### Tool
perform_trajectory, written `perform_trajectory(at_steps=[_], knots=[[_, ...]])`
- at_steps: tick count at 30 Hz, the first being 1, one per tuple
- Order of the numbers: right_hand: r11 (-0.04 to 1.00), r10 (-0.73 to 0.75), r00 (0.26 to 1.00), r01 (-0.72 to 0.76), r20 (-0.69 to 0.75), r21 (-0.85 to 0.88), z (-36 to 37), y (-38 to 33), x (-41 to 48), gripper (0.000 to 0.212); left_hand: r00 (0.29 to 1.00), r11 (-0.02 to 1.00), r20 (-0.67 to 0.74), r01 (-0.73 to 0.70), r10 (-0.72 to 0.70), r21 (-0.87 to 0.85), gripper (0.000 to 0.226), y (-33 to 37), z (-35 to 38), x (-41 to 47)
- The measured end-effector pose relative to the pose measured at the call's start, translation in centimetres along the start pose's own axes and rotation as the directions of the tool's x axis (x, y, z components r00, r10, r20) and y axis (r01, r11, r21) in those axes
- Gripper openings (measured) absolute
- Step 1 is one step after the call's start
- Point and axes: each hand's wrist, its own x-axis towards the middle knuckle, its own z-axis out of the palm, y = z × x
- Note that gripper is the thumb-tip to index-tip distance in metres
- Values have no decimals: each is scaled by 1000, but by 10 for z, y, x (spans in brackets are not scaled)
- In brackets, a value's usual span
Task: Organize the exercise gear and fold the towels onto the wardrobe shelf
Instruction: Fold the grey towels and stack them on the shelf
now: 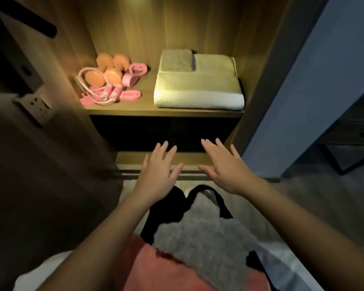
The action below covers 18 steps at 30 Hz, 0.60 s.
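Observation:
On the lit wardrobe shelf (135,109) lies a folded white towel (199,89) at the right, with a smaller folded grey towel (177,60) on its back left part. At the shelf's left sit orange dumbbells (111,69), a pink skipping rope (101,92) and pink bands (135,73). My left hand (158,169) and my right hand (223,166) hover side by side below the shelf, palms down, fingers spread, holding nothing.
Below the shelf is a dark compartment (162,131) and the wardrobe's wooden base (189,159). The open wardrobe door with a wall socket (37,105) stands at the left. A blue-grey wall (313,80) is at the right. Grey fluffy fabric (202,240) hangs at my front.

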Motion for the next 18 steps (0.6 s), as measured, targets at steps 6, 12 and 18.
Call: perform_trajectory(at_steps=[6,12,18], knots=[[996,20,996,-28,82,88,54,-11,-63,69,998,988,58,34,-25,-150,56,1,41,-66],[971,52,983,-91,177,220,90,-14,-76,62,980,972,191,92,-50,-215,50,4,77,-81],[919,144,988,-156,60,361,95,-15,-71,18,955,975,294,109,-49,-191,32,3,86,-79]])
